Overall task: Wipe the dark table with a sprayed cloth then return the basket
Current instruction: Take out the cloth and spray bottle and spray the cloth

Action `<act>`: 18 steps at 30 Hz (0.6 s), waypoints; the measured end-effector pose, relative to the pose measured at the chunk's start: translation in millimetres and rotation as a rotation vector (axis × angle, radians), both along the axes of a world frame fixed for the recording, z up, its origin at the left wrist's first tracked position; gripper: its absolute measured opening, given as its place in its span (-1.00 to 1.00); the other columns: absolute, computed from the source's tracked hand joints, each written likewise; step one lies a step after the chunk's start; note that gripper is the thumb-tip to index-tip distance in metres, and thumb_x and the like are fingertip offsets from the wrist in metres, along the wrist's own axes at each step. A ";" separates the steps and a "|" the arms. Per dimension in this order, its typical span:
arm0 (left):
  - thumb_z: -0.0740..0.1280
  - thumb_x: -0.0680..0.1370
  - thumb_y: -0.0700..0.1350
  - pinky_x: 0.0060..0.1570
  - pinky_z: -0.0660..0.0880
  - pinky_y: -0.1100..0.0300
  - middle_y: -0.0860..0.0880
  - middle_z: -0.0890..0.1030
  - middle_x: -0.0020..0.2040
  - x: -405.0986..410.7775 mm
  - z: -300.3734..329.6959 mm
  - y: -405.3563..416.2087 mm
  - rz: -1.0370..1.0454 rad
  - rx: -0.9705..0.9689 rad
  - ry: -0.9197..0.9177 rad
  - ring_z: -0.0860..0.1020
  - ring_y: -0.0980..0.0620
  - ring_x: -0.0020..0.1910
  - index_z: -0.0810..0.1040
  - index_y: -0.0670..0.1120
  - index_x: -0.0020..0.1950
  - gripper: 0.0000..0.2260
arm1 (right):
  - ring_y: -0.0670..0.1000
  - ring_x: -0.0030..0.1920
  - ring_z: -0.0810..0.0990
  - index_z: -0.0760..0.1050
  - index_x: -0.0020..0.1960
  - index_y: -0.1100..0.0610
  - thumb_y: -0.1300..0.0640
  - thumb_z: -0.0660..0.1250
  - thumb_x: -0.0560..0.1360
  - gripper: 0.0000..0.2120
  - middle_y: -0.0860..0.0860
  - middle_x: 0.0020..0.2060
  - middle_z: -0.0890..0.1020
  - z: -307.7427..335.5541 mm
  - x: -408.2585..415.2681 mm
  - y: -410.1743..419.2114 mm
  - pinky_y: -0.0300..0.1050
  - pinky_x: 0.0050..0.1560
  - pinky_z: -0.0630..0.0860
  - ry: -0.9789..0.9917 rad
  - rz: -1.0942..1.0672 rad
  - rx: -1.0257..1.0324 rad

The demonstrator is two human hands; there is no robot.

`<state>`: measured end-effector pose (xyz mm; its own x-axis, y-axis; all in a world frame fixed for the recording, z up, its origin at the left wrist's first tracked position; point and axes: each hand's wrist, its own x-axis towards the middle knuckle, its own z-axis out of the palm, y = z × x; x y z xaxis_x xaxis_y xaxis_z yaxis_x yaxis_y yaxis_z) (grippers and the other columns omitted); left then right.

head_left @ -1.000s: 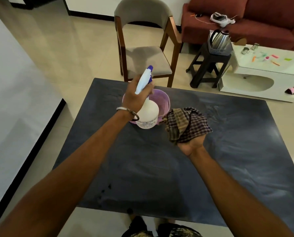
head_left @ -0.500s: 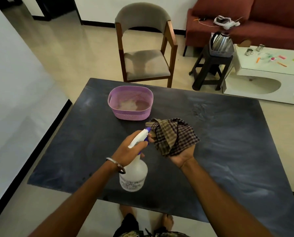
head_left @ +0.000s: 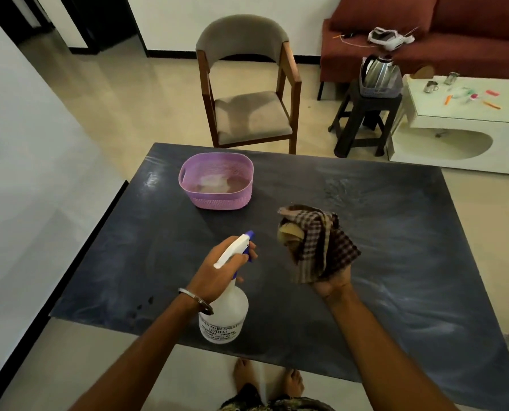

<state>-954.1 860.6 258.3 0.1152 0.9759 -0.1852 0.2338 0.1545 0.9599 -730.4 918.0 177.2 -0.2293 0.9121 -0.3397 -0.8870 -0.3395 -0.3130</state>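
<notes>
My left hand grips the neck and trigger of a white spray bottle with a blue nozzle, held above the near edge of the dark table. The nozzle points right towards a bunched checked cloth, which my right hand holds up from below, palm upward. A gap separates nozzle and cloth. A purple plastic basket stands on the table's far left part, well beyond both hands.
A wooden chair with a grey seat stands behind the table's far edge. At the back right are a dark stool bearing a kettle, a white low table with small items, and a red sofa. My bare feet show below the near edge.
My left hand has brought the spray bottle from over the basket back to the near edge. The right hand with the cloth has shifted slightly right, widening the gap from the nozzle.
</notes>
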 end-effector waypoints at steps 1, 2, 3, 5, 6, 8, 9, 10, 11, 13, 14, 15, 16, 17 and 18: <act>0.22 0.59 -0.10 -0.19 0.60 0.22 -0.01 0.61 0.03 -1.2 1.0 0.6 -0.010 0.002 0.001 0.58 0.21 0.05 0.49 -0.01 0.15 -0.84 | 0.18 0.08 0.69 0.67 0.17 0.10 -0.06 0.44 0.47 -0.65 0.12 0.15 0.68 -0.2 -2.4 3.2 0.30 0.04 0.62 0.001 -0.014 -0.038; 0.22 0.54 -0.05 -0.17 0.61 0.19 0.01 0.61 0.02 -1.8 1.9 1.1 -0.020 0.001 0.008 0.58 0.21 0.06 0.49 0.02 0.13 -0.81 | 0.20 0.17 0.64 0.63 0.25 0.12 -0.07 0.24 0.61 -0.64 0.14 0.23 0.64 -5.0 -1.4 6.3 0.33 0.14 0.57 0.020 -0.010 -0.090; 0.21 0.51 -0.03 -0.16 0.62 0.16 0.03 0.61 0.01 -2.9 2.3 2.5 -0.026 0.003 0.016 0.58 0.21 0.06 0.49 0.04 0.12 -0.79 | 0.22 0.23 0.61 0.60 0.29 0.16 -0.07 0.17 0.65 -0.59 0.16 0.26 0.61 -9.6 -1.5 9.1 0.34 0.20 0.53 0.060 0.012 -0.124; 0.21 0.50 -0.04 -0.17 0.62 0.12 0.03 0.62 0.00 -5.3 3.2 5.2 -0.032 0.015 0.027 0.58 0.18 0.06 0.50 0.04 0.12 -0.78 | 0.22 0.17 0.65 0.65 0.21 0.20 -0.02 0.52 0.43 -0.56 0.18 0.19 0.65 -2.8 -3.4 6.6 0.27 0.12 0.58 0.084 0.045 -0.067; 0.21 0.51 -0.05 -0.18 0.62 0.11 0.02 0.62 0.00 -6.7 3.4 6.2 -0.036 0.022 0.031 0.58 0.16 0.06 0.51 0.01 0.13 -0.78 | 0.20 0.09 0.69 0.69 0.12 0.20 -0.02 0.69 0.17 -0.41 0.18 0.13 0.68 -4.3 -1.5 5.3 0.20 0.01 0.64 0.052 0.052 -0.008; 0.23 0.58 -0.13 -0.22 0.61 0.16 -0.02 0.62 0.01 -8.6 1.5 8.0 -0.045 0.030 0.036 0.58 0.13 0.05 0.51 -0.06 0.16 -0.82 | 0.20 0.10 0.68 0.69 0.11 0.23 -0.03 0.72 0.06 -0.32 0.21 0.14 0.67 -2.4 -2.6 4.2 0.17 0.01 0.63 0.134 0.137 0.115; 0.23 0.61 -0.19 -0.23 0.60 0.19 -0.04 0.61 0.02 -9.2 -0.2 8.7 -0.048 0.029 0.036 0.58 0.12 0.05 0.50 -0.09 0.18 -0.83 | 0.22 0.23 0.61 0.62 0.24 0.26 -0.03 0.60 0.30 -0.39 0.24 0.26 0.59 0.3 -5.1 4.9 0.18 0.18 0.55 0.051 0.090 0.139; 0.21 0.62 -0.22 -0.24 0.59 0.21 -0.05 0.61 0.03 -8.8 -0.3 8.8 -0.049 0.026 0.037 0.58 0.12 0.05 0.50 -0.11 0.19 -0.82 | 0.22 0.34 0.52 0.52 0.36 0.27 -0.04 0.37 0.52 -0.48 0.26 0.36 0.51 0.4 -3.8 4.9 0.19 0.32 0.44 0.038 0.066 0.174; 0.21 0.62 -0.22 -0.24 0.58 0.22 -0.05 0.61 0.03 -8.3 -0.8 9.1 -0.048 0.026 0.034 0.58 0.13 0.04 0.50 -0.11 0.19 -0.82 | 0.22 0.34 0.52 0.52 0.37 0.24 -0.08 0.18 0.58 -0.49 0.24 0.36 0.51 -0.4 -3.9 5.4 0.18 0.33 0.43 0.074 0.027 0.149; 0.23 0.58 -0.14 -0.24 0.58 0.22 -0.04 0.61 0.01 -6.9 0.0 9.0 -0.037 0.030 0.032 0.59 0.12 0.02 0.51 -0.08 0.17 -0.82 | 0.24 0.19 0.63 0.63 0.26 0.12 -0.23 0.24 0.47 -0.45 0.19 0.24 0.63 -1.6 -5.6 3.4 0.33 0.11 0.57 0.077 0.049 0.065; 0.22 0.56 -0.11 -0.25 0.58 0.22 -0.04 0.62 -0.01 -6.7 0.4 9.0 -0.035 0.024 0.035 0.59 0.11 0.01 0.52 -0.06 0.14 -0.81 | 0.29 0.21 0.61 0.60 0.29 0.10 -0.28 0.30 0.43 -0.40 0.19 0.26 0.61 -0.9 -8.1 1.6 0.47 0.09 0.52 0.107 0.074 0.085; 0.22 0.57 -0.12 -0.27 0.57 0.23 -0.05 0.61 -0.02 -6.0 0.3 9.6 -0.044 0.022 0.043 0.59 0.09 0.00 0.52 -0.05 0.13 -0.83 | 0.32 0.23 0.59 0.56 0.33 0.10 -0.32 0.31 0.41 -0.34 0.20 0.29 0.59 2.2 -12.5 0.8 0.55 0.09 0.46 0.124 0.101 0.082; 0.22 0.59 -0.15 -0.28 0.56 0.24 -0.07 0.61 -0.02 -5.1 0.0 10.5 -0.057 0.023 0.061 0.60 0.05 0.00 0.53 -0.05 0.12 -0.85 | 0.33 0.22 0.59 0.56 0.33 0.11 -0.34 0.28 0.39 -0.31 0.20 0.29 0.59 4.8 -17.1 2.1 0.55 0.06 0.47 0.070 0.122 0.049; 0.22 0.61 -0.18 -0.30 0.55 0.25 -0.10 0.60 -0.01 -4.3 -1.7 12.6 -0.062 0.014 0.072 0.60 0.00 -0.01 0.53 -0.08 0.13 -0.85 | 0.30 0.18 0.62 0.61 0.27 0.10 -0.35 0.24 0.38 -0.33 0.18 0.25 0.62 1.3 -21.4 5.8 0.50 0.01 0.53 -0.007 0.103 -0.010; 0.24 0.60 -0.17 -0.33 0.53 0.27 -0.14 0.60 0.00 -3.8 -3.3 14.3 -0.063 -0.002 0.079 0.60 -0.06 -0.01 0.52 -0.13 0.14 -0.85 | 0.26 0.14 0.64 0.67 0.17 0.10 -0.34 0.20 0.40 -0.37 0.16 0.18 0.66 3.3 -25.6 6.8 0.42 0.01 0.57 -0.067 0.094 -0.072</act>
